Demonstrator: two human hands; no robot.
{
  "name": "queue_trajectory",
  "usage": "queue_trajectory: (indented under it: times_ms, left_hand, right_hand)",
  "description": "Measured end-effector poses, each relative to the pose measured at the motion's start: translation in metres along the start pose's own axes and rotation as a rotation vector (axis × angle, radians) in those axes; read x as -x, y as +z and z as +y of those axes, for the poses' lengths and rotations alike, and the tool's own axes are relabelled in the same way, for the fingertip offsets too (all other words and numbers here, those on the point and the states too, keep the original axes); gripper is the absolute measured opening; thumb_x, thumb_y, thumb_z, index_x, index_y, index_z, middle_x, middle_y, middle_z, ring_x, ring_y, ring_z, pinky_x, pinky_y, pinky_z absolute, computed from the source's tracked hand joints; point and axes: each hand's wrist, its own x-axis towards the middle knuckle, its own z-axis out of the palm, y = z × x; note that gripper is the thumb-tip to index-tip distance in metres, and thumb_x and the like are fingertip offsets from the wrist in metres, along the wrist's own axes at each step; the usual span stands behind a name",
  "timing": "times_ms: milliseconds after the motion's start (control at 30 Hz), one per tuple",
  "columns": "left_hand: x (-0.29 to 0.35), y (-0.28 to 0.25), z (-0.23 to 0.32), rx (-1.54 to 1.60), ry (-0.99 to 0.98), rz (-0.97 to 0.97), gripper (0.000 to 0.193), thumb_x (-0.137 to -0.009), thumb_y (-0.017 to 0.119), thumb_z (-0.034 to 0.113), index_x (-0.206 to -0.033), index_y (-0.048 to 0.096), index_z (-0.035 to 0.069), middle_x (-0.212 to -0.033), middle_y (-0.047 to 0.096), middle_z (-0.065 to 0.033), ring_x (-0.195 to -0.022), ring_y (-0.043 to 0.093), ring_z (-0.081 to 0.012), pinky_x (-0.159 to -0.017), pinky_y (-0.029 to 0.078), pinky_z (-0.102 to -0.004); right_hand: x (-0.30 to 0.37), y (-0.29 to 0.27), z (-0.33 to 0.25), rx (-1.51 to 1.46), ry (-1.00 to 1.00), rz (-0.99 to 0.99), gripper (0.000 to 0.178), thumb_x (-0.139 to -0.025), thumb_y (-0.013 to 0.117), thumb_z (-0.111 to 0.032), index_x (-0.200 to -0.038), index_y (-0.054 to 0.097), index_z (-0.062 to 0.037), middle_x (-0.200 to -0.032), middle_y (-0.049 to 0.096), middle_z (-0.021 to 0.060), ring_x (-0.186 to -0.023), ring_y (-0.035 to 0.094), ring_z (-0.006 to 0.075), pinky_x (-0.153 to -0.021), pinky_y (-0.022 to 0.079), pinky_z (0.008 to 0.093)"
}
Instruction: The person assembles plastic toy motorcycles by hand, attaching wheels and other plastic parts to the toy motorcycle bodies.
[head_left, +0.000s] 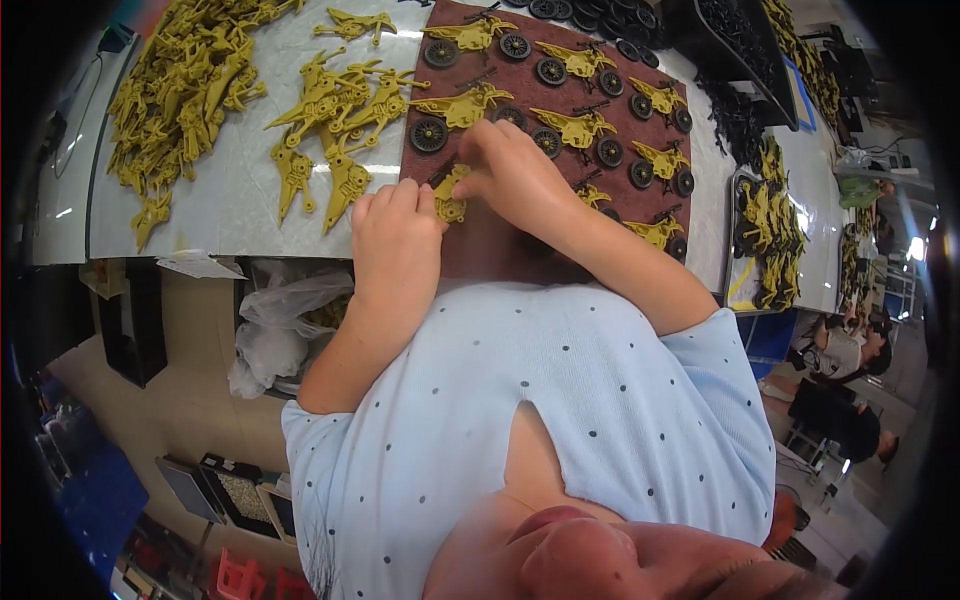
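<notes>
Both my hands meet over the near left part of a dark red mat. My left hand is closed on one end of a yellow toy motorcycle body, most of which the fingers cover. At its other side my right hand has curled fingers, the thumb close against the body; whatever they pinch is hidden. Rows of similar yellow motorcycle bodies lie on the mat, with black wheels and thin black parts beside them. My right forearm partly covers some of these.
Loose yellow bodies and a large yellow heap lie on the table to the left. Black wheels are piled at the back, near a black bin. A tray of yellow parts stands right. Other people sit far right.
</notes>
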Motion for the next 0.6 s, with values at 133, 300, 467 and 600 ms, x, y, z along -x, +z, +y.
queue_trajectory:
  times_ms: [133, 300, 467, 600]
  left_hand:
    - [0.002, 0.001, -0.003, 0.032, 0.006, 0.019, 0.039, -0.068, 0.072, 0.008, -0.104, 0.065, -0.005, -0.083, 0.056, -0.0094, -0.084, 0.055, -0.0251, -0.078, 0.042, -0.0370]
    - [0.002, 0.002, -0.003, 0.027, -0.027, -0.010, 0.038, -0.067, 0.072, 0.009, -0.103, 0.065, -0.004, -0.086, 0.058, -0.0106, -0.086, 0.057, -0.0266, -0.079, 0.044, -0.0390]
    - [0.001, 0.000, -0.008, 0.086, -0.032, -0.053, 0.040, -0.067, 0.072, 0.008, -0.104, 0.065, -0.004, -0.090, 0.060, -0.0116, -0.086, 0.059, -0.0286, -0.079, 0.045, -0.0402]
    - [0.010, -0.002, -0.001, 0.088, -0.013, 0.087, 0.042, -0.067, 0.074, 0.010, -0.105, 0.064, -0.002, -0.098, 0.062, -0.0124, -0.086, 0.059, -0.0290, -0.079, 0.045, -0.0389]
  right_hand:
    - [0.012, -0.002, 0.015, -0.043, -0.295, 0.008, 0.031, -0.073, 0.072, -0.011, -0.101, 0.061, -0.0035, -0.100, 0.055, 0.0133, -0.093, 0.053, 0.0319, -0.082, 0.045, 0.0373]
    - [0.035, -0.019, 0.002, 0.392, -0.592, -0.038, 0.047, -0.073, 0.067, -0.010, -0.118, 0.057, -0.0109, -0.121, 0.054, 0.0070, -0.114, 0.049, 0.0268, -0.095, 0.040, 0.0381]
    - [0.020, -0.002, 0.008, 0.390, -0.669, -0.041, 0.047, -0.071, 0.067, -0.011, -0.117, 0.057, -0.0084, -0.125, 0.054, 0.0048, -0.119, 0.048, 0.0237, -0.099, 0.038, 0.0378]
    - [0.014, -0.008, 0.012, 0.359, -0.707, -0.089, 0.046, -0.072, 0.067, -0.011, -0.116, 0.057, -0.0069, -0.123, 0.057, 0.0051, -0.118, 0.049, 0.0229, -0.098, 0.039, 0.0385]
